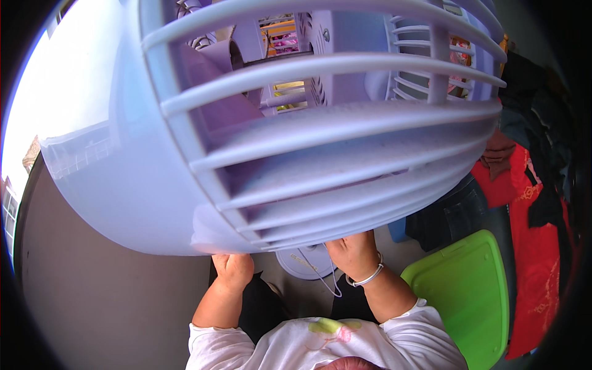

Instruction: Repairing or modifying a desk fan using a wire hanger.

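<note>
Lavender slatted housing (345,129): upper centre, seemingly steadied from both sides below.
Left hand (234,269), right hand (356,253): lower centre; fingers hidden, grip cannot be told.

light (55,86): glaring, upper left | window (9,208): paned, left edge | floor (392,251): grey

We inspected the grey floor (390,251), visible only in part. On it we record what appears to be a round lilac disc (300,269), a pale cord (337,285) looping off its edge. To the right we note a heap of dark clothing (530,102), red patterned cloth (533,265) and a green lid (459,296); their support is hidden, and we cannot identify it.
</note>
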`<state>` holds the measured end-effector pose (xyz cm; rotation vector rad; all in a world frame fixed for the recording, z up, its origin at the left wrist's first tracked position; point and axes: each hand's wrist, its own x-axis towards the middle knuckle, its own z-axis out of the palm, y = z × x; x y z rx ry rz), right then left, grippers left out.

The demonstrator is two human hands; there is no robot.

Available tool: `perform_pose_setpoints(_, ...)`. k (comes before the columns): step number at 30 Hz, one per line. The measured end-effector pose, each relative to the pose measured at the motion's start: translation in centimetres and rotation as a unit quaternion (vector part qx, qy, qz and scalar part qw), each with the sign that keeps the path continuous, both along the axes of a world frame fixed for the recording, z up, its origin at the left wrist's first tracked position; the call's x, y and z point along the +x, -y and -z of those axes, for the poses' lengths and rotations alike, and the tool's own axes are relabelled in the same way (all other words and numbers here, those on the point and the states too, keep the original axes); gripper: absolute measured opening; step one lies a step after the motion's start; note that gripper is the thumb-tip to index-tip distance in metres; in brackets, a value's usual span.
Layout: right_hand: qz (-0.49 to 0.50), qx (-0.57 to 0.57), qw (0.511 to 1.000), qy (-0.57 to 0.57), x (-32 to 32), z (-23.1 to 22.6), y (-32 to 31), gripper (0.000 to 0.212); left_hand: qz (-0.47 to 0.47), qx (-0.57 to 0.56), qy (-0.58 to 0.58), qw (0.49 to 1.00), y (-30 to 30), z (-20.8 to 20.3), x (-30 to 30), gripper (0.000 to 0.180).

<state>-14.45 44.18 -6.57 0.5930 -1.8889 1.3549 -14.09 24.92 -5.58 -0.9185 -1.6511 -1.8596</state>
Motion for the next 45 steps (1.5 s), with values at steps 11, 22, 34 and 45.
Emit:
perform_pose_setpoints(11, 0.058, 0.057, 0.995, -0.051, -0.1, 0.8, 1.1, 0.013, -0.219, -0.092, -0.031, 0.971, 1.5, 3.2, -0.3, 0.025)
perform_pose_setpoints(22, 0.019, 0.055, 0.998, -0.024, 0.0, -0.8, -0.1, 0.013, -0.141, 0.001, 0.002, 0.99, 1.2, 3.2, -0.6, 0.029)
perform_pose_setpoints(34, -0.209, -0.16, 0.957, 0.123, -1.4, 0.7, 1.7, 0.015, -0.019, 0.002, 0.008, 1.0, 0.2, 0.3, -0.6, 0.034)
perform_pose_setpoints(45, -0.011, -0.091, 0.996, -0.002, -1.5, 1.0, 2.9, 0.01, -0.092, -0.036, 0.007, 0.995, 1.1, 1.8, -0.9, 0.029)
